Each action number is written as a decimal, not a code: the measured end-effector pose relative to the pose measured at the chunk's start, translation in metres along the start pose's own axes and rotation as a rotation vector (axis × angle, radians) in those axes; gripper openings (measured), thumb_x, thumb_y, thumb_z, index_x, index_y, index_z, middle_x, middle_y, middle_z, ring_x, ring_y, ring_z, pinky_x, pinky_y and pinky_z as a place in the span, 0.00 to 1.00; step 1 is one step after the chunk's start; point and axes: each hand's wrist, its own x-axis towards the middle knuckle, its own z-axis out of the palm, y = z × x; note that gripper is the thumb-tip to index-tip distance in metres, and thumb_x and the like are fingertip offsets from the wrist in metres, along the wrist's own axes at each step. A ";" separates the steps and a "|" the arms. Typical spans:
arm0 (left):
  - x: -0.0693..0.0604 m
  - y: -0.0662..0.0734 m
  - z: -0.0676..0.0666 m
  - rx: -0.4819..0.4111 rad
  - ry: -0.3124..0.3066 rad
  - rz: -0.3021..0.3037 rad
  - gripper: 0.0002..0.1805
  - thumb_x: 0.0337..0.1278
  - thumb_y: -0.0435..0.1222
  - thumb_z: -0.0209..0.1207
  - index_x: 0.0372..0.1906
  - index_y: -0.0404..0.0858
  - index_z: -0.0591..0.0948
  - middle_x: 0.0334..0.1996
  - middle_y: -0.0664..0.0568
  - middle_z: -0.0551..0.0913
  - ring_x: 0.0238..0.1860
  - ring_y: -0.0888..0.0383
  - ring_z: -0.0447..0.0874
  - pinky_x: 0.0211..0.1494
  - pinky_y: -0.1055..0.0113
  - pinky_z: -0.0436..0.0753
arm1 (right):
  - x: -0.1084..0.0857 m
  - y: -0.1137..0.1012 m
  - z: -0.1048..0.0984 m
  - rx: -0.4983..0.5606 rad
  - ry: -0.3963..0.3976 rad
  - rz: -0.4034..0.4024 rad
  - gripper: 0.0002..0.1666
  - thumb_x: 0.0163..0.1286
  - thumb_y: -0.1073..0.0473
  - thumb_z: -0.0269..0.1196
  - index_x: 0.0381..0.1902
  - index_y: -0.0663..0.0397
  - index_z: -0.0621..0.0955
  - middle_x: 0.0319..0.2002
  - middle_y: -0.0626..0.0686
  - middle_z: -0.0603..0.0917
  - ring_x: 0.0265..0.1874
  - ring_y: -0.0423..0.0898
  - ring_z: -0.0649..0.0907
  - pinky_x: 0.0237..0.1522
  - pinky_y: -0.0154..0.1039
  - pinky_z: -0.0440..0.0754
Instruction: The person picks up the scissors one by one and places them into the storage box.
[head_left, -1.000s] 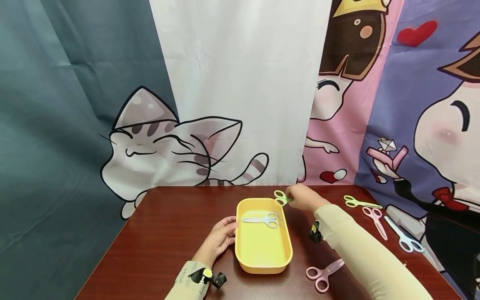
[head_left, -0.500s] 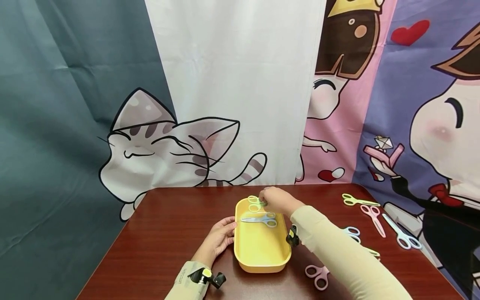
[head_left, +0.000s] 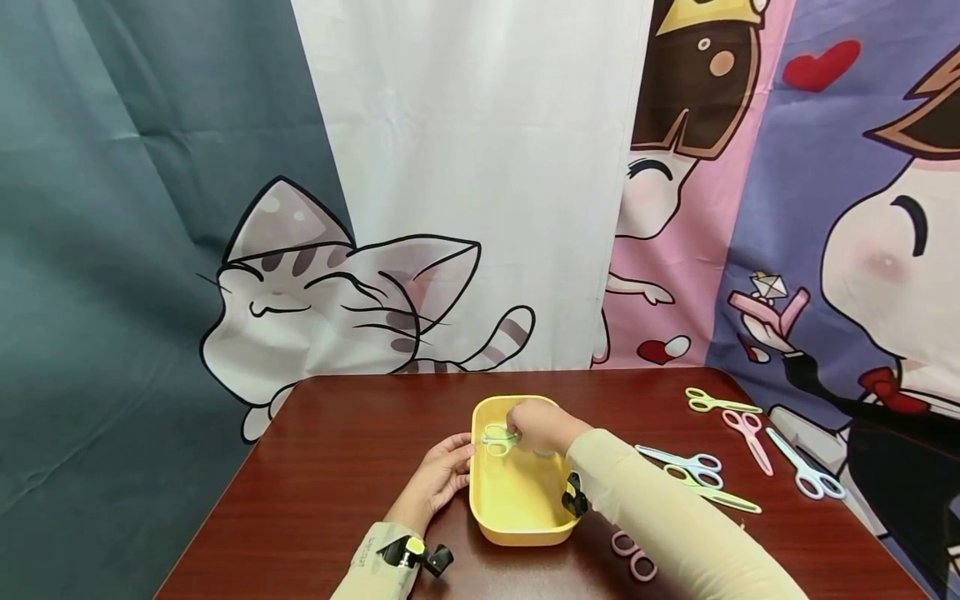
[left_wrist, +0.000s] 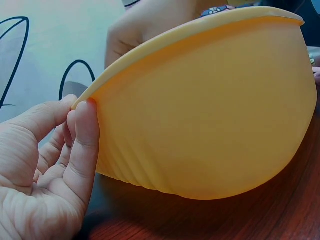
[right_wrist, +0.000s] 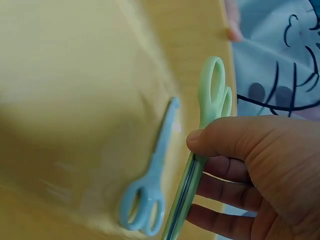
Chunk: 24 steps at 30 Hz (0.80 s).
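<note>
My left hand (head_left: 441, 475) pinches the left rim of the yellow tray (head_left: 525, 537) between thumb and fingers; the left wrist view shows the thumb and a finger on the tray's edge (left_wrist: 200, 110). Inside the tray's far part, my right hand (head_left: 542, 427) holds green scissors (head_left: 498, 442). In the right wrist view, thumb and fingers of that hand (right_wrist: 270, 165) grip the green scissors (right_wrist: 212, 107) near the pivot, handles away from the palm. Blue scissors (right_wrist: 150, 190) lie on the tray bottom beside them; in the head view my right hand mostly covers these.
Right of the tray lie blue scissors (head_left: 678, 460) touching green-yellow scissors (head_left: 723, 498). Pink scissors (head_left: 633, 557) are partly under the right sleeve. At the right edge are green-yellow (head_left: 720, 403), pink (head_left: 748, 437) and light blue scissors (head_left: 806, 471). A printed curtain (head_left: 480, 167) hangs behind.
My right hand has carried the green scissors leftward from beyond the tray's far right corner and down into the tray. My left hand has stayed at the rim.
</note>
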 end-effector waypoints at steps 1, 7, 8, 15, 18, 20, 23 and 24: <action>0.000 0.000 0.000 -0.001 0.000 -0.003 0.10 0.71 0.26 0.53 0.53 0.34 0.73 0.31 0.55 0.83 0.26 0.66 0.82 0.29 0.72 0.85 | -0.001 -0.001 0.002 -0.004 -0.002 -0.011 0.13 0.51 0.70 0.70 0.22 0.51 0.76 0.21 0.41 0.68 0.24 0.39 0.66 0.30 0.34 0.71; 0.001 0.000 -0.001 -0.004 0.009 -0.011 0.11 0.72 0.26 0.53 0.54 0.34 0.73 0.32 0.54 0.84 0.26 0.65 0.83 0.30 0.71 0.86 | -0.002 -0.007 0.009 -0.014 -0.031 -0.027 0.22 0.51 0.72 0.66 0.16 0.46 0.66 0.19 0.41 0.58 0.22 0.39 0.59 0.27 0.33 0.59; 0.001 0.000 -0.001 -0.005 0.012 -0.012 0.10 0.71 0.26 0.53 0.54 0.34 0.73 0.32 0.53 0.84 0.26 0.65 0.84 0.30 0.70 0.86 | -0.002 -0.008 0.010 -0.017 -0.038 -0.027 0.23 0.51 0.72 0.66 0.15 0.46 0.65 0.18 0.42 0.58 0.22 0.39 0.58 0.27 0.33 0.58; 0.002 -0.001 -0.002 0.005 0.019 -0.012 0.10 0.71 0.27 0.55 0.52 0.36 0.74 0.32 0.53 0.84 0.27 0.65 0.83 0.29 0.71 0.85 | -0.001 -0.012 0.015 0.000 -0.104 0.033 0.25 0.55 0.69 0.67 0.14 0.44 0.64 0.16 0.42 0.57 0.19 0.39 0.58 0.23 0.32 0.57; 0.002 -0.001 -0.002 0.008 0.010 -0.007 0.09 0.71 0.27 0.54 0.51 0.37 0.75 0.32 0.53 0.84 0.27 0.65 0.84 0.28 0.72 0.85 | 0.000 -0.011 0.018 -0.003 -0.133 0.060 0.26 0.56 0.69 0.67 0.13 0.45 0.64 0.16 0.42 0.56 0.18 0.39 0.58 0.22 0.32 0.56; 0.002 -0.001 -0.002 0.012 0.002 -0.002 0.08 0.72 0.27 0.54 0.51 0.37 0.75 0.32 0.53 0.84 0.27 0.65 0.83 0.28 0.72 0.84 | 0.001 -0.011 0.020 -0.011 -0.142 0.067 0.26 0.56 0.69 0.67 0.13 0.45 0.64 0.15 0.42 0.56 0.18 0.39 0.58 0.22 0.32 0.56; 0.002 -0.001 -0.002 0.000 0.008 -0.007 0.09 0.71 0.27 0.54 0.51 0.36 0.75 0.31 0.53 0.83 0.26 0.65 0.82 0.27 0.72 0.84 | 0.003 -0.011 0.021 -0.018 -0.153 0.071 0.26 0.55 0.68 0.68 0.13 0.45 0.64 0.15 0.42 0.57 0.17 0.39 0.58 0.22 0.32 0.56; 0.001 -0.002 -0.002 -0.001 0.009 -0.009 0.09 0.71 0.26 0.54 0.52 0.36 0.74 0.31 0.53 0.83 0.25 0.65 0.82 0.27 0.72 0.84 | 0.003 -0.011 0.022 -0.018 -0.158 0.075 0.26 0.55 0.68 0.68 0.13 0.45 0.64 0.15 0.42 0.57 0.17 0.39 0.58 0.22 0.32 0.57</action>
